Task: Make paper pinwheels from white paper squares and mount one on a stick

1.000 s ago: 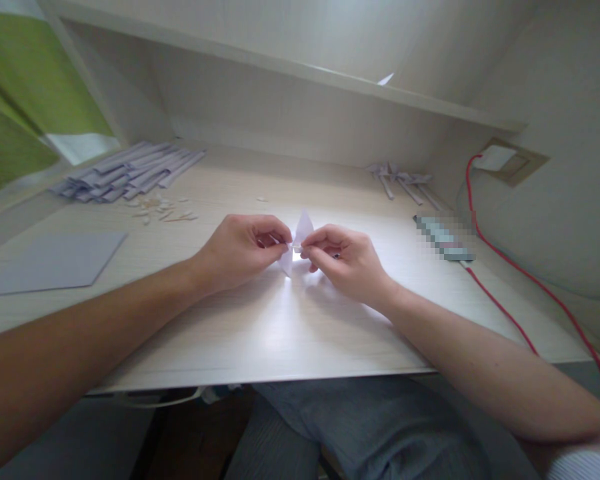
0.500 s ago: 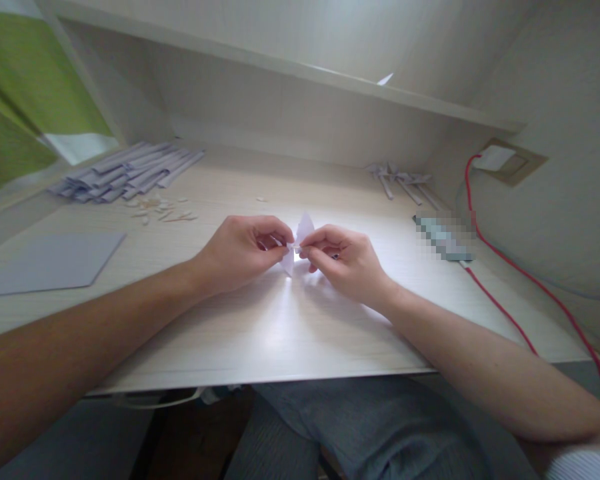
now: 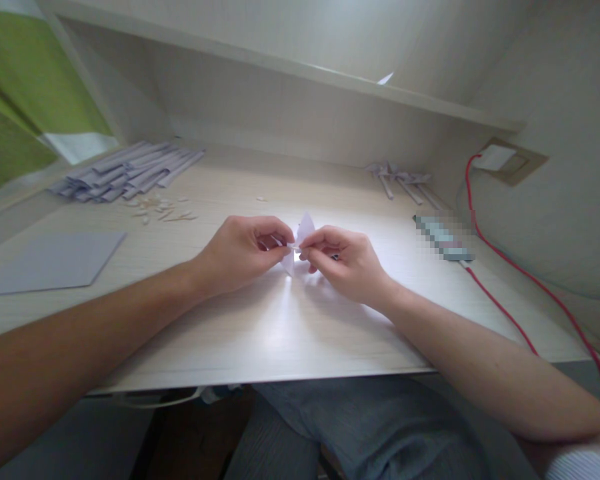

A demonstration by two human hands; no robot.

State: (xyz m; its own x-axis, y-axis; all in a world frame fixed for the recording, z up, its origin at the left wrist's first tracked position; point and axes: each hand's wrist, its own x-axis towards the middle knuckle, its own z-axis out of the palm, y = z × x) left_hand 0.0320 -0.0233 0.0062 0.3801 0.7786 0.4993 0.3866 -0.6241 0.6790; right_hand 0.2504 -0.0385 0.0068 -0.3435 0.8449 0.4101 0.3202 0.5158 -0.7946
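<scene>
My left hand and my right hand meet fingertip to fingertip just over the desk. Between them is a white paper pinwheel, its pointed folds showing above and below the fingers. Both hands are closed in a pinch at its middle, where a short pale stick, perhaps part of a cotton swab, shows between the fingertips. My fingers hide most of the paper's centre. Bright light shines on the desk under the hands.
Rolled paper tubes are piled at the back left, beside scattered cotton swabs and paper sheets. Paper pinwheels on sticks lie back right. A phone with a red cable lies right. A shelf overhangs the desk.
Almost nothing differs; both hands keep their pinch on the pinwheel, with only a very slight shift of the fingertips.
</scene>
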